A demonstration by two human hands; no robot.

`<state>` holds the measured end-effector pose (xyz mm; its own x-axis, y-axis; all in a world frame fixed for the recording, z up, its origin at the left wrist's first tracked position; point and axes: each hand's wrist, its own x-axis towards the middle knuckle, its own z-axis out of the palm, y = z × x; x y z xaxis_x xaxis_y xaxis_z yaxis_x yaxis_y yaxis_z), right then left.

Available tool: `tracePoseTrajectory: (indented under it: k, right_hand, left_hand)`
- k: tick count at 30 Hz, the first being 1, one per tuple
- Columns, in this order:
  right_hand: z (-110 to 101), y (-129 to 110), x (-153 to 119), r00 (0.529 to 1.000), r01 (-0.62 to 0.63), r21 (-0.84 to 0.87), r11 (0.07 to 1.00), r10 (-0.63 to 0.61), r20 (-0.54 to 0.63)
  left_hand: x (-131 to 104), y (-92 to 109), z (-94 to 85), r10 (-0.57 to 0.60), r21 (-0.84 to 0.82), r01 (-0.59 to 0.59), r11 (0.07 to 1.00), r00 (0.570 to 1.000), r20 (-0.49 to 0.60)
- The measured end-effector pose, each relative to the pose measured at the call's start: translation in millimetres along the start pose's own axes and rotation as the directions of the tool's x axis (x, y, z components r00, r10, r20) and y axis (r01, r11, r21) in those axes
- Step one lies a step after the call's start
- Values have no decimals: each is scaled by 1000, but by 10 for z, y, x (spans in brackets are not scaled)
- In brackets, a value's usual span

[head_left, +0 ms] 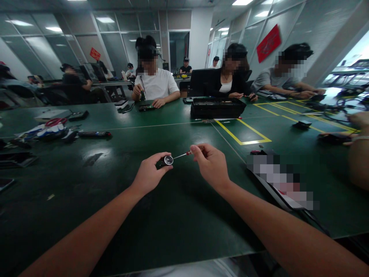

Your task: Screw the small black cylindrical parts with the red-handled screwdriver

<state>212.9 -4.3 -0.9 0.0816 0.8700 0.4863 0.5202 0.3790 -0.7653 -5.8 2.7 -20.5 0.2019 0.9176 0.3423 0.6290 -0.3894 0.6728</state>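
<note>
Left hand pinching round part, right hand pinching screwdriver, black bin's contents unclear

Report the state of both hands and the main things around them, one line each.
Left hand: closed on the small black round device.
Right hand: closed on the screwdriver handle.
Small black round device with silvery rim: held, rim facing the camera.
Thin metal screwdriver with red handle: held, tip at the rim; contact unclear.
Long black box: standing on the table.
</note>
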Motion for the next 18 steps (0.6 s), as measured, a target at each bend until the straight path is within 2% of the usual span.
tracePoseTrajectory:
  k: [5, 9, 12, 14, 18]
  right_hand:
    - [-29, -43, 6, 998, 65, -113, 991, -63, 23]
    - [-41, -140, 28, 989, 107, -210, 972, -82, 125]
    - [-30, -210, 23, 960, 144, -88, 986, -118, 253]
    - [-11, -239, 8, 943, 158, 19, 987, -157, 294]
    - [46, -260, -3, 967, 94, 60, 994, -105, 232]
  left_hand:
    - [5, -31, 17, 21, 4, -21, 1000, 1000, -10]
    - [17, -70, 11, 16, 14, -16, 1000, 1000, -23]
    - [21, -91, -5, 5, 15, -5, 1000, 999, -31]
    - [20, -94, -8, 6, 13, -6, 1000, 1000, -30]
    - [15, -86, 13, 22, 2, -22, 1000, 1000, -14]
